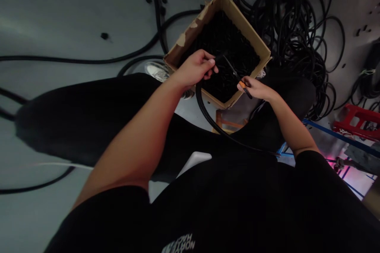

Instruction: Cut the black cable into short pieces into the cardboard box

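Note:
My left hand (202, 66) is closed round the end of a black corrugated hose (204, 108), over a cardboard box (245, 23). From that hand the hose curves down across my lap. My right hand (255, 87) grips scissors with orange-and-black handles (244, 86); their blades point up and left towards the hose end. Whether the blades touch it I cannot tell. Many small black pieces (228, 39) fill much of the box beneath both hands.
Tangled black hoses (285, 19) lie on the floor behind and right of the box. Small black bits (104, 36) are scattered on the grey floor (59, 19). A red plastic stool (358, 120) and blue bars (332, 132) stand at the right. A shoe (157, 70) is left of the box.

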### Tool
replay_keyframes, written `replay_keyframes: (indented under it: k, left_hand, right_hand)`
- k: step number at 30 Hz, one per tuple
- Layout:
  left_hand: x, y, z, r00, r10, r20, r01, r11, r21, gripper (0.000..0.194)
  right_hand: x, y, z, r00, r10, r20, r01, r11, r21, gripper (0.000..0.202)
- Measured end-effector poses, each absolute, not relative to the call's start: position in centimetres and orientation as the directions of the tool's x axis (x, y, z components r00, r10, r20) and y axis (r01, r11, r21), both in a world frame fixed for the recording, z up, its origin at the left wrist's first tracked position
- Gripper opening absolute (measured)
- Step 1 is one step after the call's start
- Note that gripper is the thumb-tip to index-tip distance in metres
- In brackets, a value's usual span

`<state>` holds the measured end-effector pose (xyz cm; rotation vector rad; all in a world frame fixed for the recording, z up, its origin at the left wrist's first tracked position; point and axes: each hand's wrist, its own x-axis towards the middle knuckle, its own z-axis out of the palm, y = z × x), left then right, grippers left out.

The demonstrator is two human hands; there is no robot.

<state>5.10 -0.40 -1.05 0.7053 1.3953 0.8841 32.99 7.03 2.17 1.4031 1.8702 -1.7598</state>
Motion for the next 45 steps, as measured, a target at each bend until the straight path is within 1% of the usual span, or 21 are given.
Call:
replay_keyframes:
  k: [3,6,9,11,15,17,21,23,26,29,33,35,38,42,45]
  left_hand:
    - [5.8,-0.4,-0.7,0.014,0.85,-0.527,-0.041,0.527,0.849,0.021]
    - [6.4,-0.5,-0.4,0.046,0.853,-0.521,0.034,0.52,0.854,0.026]
    - [6.4,-0.5,-0.4,0.071,0.87,-0.488,0.045,0.486,0.873,0.025]
    - [6.4,-0.4,-0.7,0.063,0.882,-0.467,0.04,0.465,0.884,0.021]
    - [6.6,-0.3,-1.7,0.011,0.882,-0.472,0.092,0.469,0.878,0.012]
    - [6.6,-0.3,-2.2,-0.013,0.881,-0.472,0.142,0.469,0.872,0.012]
    - [6.2,-0.4,-2.6,-0.036,0.903,-0.429,0.211,0.426,0.88,0.014]
    - [5.9,-0.6,-2.3,-0.027,0.901,-0.433,0.201,0.43,0.88,0.012]
    - [5.5,-0.7,-1.7,0.008,0.871,-0.492,0.127,0.487,0.864,0.01]
    - [5.2,-0.7,-1.1,0.002,0.846,-0.534,0.068,0.532,0.844,0.012]
    - [5.3,-0.5,-0.8,-0.014,0.819,-0.574,0.067,0.574,0.816,0.005]
    - [5.6,-0.3,-0.6,0.01,0.808,-0.589,0.074,0.587,0.806,0.004]
    - [6.4,-0.3,-0.3,0.016,0.798,-0.602,0.058,0.6,0.798,0.008]
    - [7.1,-0.4,-0.5,0.061,0.815,-0.576,0.052,0.574,0.817,0.01]
    - [7.1,-0.4,-1.0,0.089,0.851,-0.518,0.102,0.51,0.854,0.01]
  right_hand:
    - [32.6,7.0,2.8,-0.495,0.488,-0.719,0.743,-0.192,-0.641,0.061]
    - [32.3,6.9,3.6,-0.51,0.486,-0.71,0.729,-0.194,-0.656,0.067]
    - [32.2,6.9,4.2,-0.504,0.526,-0.685,0.734,-0.157,-0.661,0.07]
    - [32.1,7.0,4.4,-0.487,0.563,-0.668,0.753,-0.116,-0.647,0.068]
    - [31.8,7.2,4.8,-0.443,0.604,-0.662,0.803,-0.062,-0.593,0.055]
    - [31.6,7.3,5.0,-0.43,0.609,-0.667,0.822,-0.041,-0.568,0.052]
    - [31.6,7.3,5.4,-0.437,0.592,-0.677,0.841,0.003,-0.541,0.053]
    - [31.8,7.4,5.3,-0.444,0.583,-0.68,0.841,0.01,-0.541,0.051]
    - [32.2,7.4,4.8,-0.442,0.572,-0.691,0.841,-0.003,-0.541,0.049]
    - [32.5,7.3,4.3,-0.434,0.533,-0.727,0.834,-0.067,-0.547,0.042]
    - [32.6,7.0,3.8,-0.485,0.447,-0.752,0.786,-0.154,-0.598,0.034]
    - [32.5,6.9,3.6,-0.525,0.414,-0.743,0.766,-0.151,-0.625,0.032]
    - [32.4,6.9,3.4,-0.535,0.399,-0.745,0.775,-0.119,-0.62,0.029]
    - [32.3,7.0,3.1,-0.525,0.419,-0.741,0.798,-0.061,-0.599,0.033]
    - [32.2,7.0,3.1,-0.524,0.447,-0.725,0.801,-0.031,-0.598,0.046]
